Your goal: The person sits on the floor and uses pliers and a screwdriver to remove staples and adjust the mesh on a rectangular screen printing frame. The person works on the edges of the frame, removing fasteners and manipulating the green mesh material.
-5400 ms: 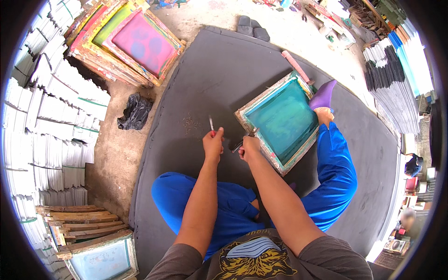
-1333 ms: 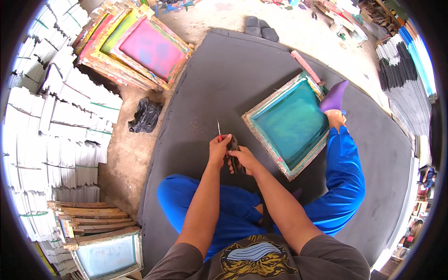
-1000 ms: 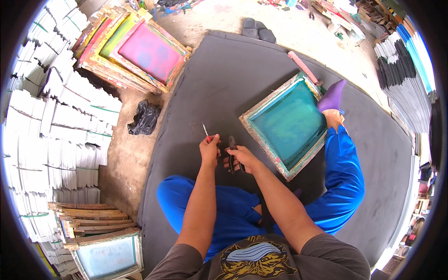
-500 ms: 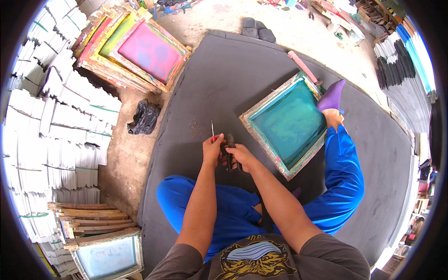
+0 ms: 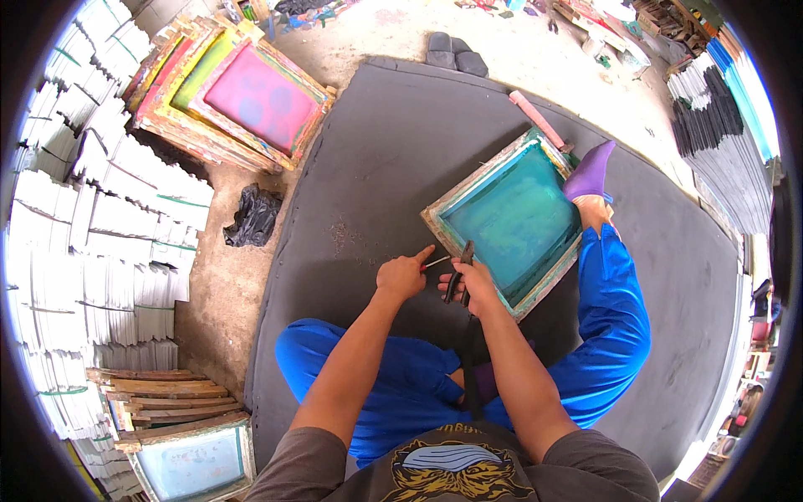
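Right hand (image 5: 475, 280) grips black pliers (image 5: 457, 274); left hand (image 5: 401, 276) pinches a thin pin (image 5: 435, 262). Teal screen frame (image 5: 510, 219) at one o'clock looks untouched, work barely started.

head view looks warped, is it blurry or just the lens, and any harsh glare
Head view: fisheye bending, so the grey mat edges curve and the corners go black; the hands, left and right, and the teal screen frame look sharp; soft daylight, faint shadows, no strong glare.
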The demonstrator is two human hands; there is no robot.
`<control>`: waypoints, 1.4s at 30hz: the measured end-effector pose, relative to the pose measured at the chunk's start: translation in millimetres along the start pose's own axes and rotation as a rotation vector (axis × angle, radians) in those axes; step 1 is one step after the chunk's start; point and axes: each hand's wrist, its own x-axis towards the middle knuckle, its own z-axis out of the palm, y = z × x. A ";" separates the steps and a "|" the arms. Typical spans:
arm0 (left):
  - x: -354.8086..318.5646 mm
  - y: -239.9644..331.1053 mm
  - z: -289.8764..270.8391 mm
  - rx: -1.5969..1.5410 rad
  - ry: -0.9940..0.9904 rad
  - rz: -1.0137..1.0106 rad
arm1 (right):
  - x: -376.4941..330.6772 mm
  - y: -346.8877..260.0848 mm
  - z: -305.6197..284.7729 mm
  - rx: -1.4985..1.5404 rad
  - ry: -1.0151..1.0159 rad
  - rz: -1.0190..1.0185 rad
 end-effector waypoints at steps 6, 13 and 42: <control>-7.2 -2.1 -6.3 0.073 -0.005 -0.164 | 4.7 11.5 -1.9 -0.006 -0.030 0.005; -20.3 -22.4 -17.6 0.009 0.065 -0.368 | 7.9 14.6 5.7 -0.005 -0.068 -0.007; -50.7 -45.1 -52.7 -0.464 0.344 -0.297 | 48.2 7.2 68.1 -0.008 0.171 0.073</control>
